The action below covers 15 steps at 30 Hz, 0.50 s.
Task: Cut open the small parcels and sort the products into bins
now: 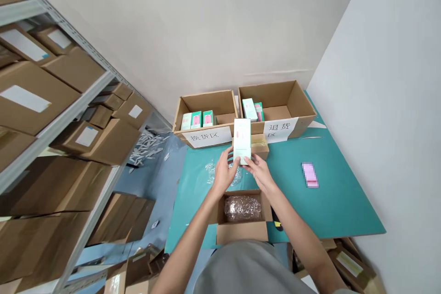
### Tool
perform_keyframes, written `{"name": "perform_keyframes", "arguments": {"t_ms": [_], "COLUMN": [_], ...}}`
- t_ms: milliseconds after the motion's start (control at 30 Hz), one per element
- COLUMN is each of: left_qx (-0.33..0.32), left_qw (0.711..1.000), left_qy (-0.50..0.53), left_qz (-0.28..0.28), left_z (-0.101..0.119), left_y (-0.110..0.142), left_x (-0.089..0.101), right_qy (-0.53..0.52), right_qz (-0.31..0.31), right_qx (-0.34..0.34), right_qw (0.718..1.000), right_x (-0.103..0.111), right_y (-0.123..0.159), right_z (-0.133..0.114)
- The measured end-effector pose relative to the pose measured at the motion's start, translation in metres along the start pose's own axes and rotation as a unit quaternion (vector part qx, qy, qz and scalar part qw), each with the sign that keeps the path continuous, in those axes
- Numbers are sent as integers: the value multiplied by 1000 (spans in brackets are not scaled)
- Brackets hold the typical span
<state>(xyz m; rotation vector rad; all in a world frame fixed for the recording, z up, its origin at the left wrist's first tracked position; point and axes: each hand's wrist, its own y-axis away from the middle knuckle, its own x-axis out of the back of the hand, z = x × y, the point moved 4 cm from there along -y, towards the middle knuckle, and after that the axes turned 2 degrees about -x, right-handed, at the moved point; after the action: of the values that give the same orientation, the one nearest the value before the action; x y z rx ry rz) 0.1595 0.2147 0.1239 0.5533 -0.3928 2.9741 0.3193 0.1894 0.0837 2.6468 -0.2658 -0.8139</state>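
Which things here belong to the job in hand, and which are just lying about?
Likely in the job:
White box, held by left hand and right hand
Open carton with bubble wrap inside
Left labelled carton and right labelled carton, holding small boxes

Apparently just lying about:
Pink item, blurred
Loose plastic wrap
Shelf cartons

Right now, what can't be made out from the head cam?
All in the head view:
- pale box: fine print too small; back faces away
- small carton: partly hidden behind pale box
- clear wrap: glare and creases hide anything beneath
- black-and-yellow item: partly behind right forearm
- pink item: pixelated, unreadable
- shelf cartons: some cut off by left edge, contents closed in
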Motion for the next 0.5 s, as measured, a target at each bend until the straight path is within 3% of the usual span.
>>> {"name": "perform_keyframes", "arguments": {"t_ms": [100, 200, 333, 500], "left_qx": [14, 19, 6, -25], "left_qw": [999, 999, 999, 999], "left_qy": [36, 47, 47, 27], "left_qz": [8, 6, -11, -39], "left_z": [-6, -8, -8, -6], "left_y": [-8, -31, -81, -161], "left_x": [-7, -24, -68, -132], "right_qy": [7, 24, 33, 78], "right_qz": [-3, -5, 5, 35], "right_qx": [20, 54, 126, 197], "right_qw": [1000, 998, 991, 977], "right_x": [-2, 4, 20, 44], "right_y": [-17, -34, -70, -144], "right_z": [-10, -23, -57, -117]}}
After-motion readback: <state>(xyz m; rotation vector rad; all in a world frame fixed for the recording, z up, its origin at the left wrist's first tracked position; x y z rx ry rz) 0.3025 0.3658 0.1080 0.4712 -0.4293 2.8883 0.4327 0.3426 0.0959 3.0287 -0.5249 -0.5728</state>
